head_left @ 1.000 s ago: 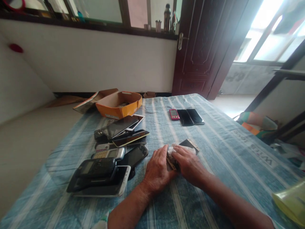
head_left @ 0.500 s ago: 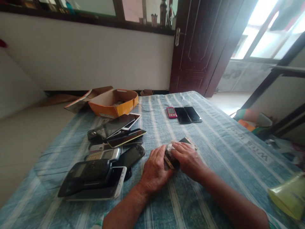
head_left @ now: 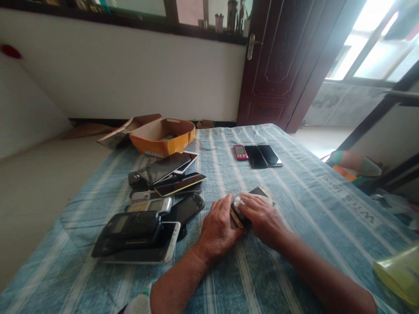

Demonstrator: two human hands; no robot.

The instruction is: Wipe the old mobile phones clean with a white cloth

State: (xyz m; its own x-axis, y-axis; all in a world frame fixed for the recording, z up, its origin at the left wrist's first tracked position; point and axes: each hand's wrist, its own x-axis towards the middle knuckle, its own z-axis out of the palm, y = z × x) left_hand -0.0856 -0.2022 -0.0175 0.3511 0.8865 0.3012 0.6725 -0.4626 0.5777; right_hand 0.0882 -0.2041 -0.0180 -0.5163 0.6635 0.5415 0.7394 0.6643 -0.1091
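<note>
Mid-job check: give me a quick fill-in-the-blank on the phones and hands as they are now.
The far row holds ___ phones.
The open cardboard box is ___.
The left hand steadies a phone while the right hand presses a ___ cloth on it.
The phone pile lies on the person's ___ side.
Missing: three; orange; white; left.

— how did the hands sit?
— low and close together, knuckles up; the left hand (head_left: 218,222) lay palm down, fingers curled in a grip, thumb on the side toward the other; the right hand (head_left: 262,218) lay angled across from the side, palm down, fingers bent and closed, just beside the left's fingertips
— and the arms?
— bare; the left forearm (head_left: 178,283) rose from the bottom edge; the right forearm (head_left: 324,283) slanted in from the lower right; both wrists were nearly straight
</note>
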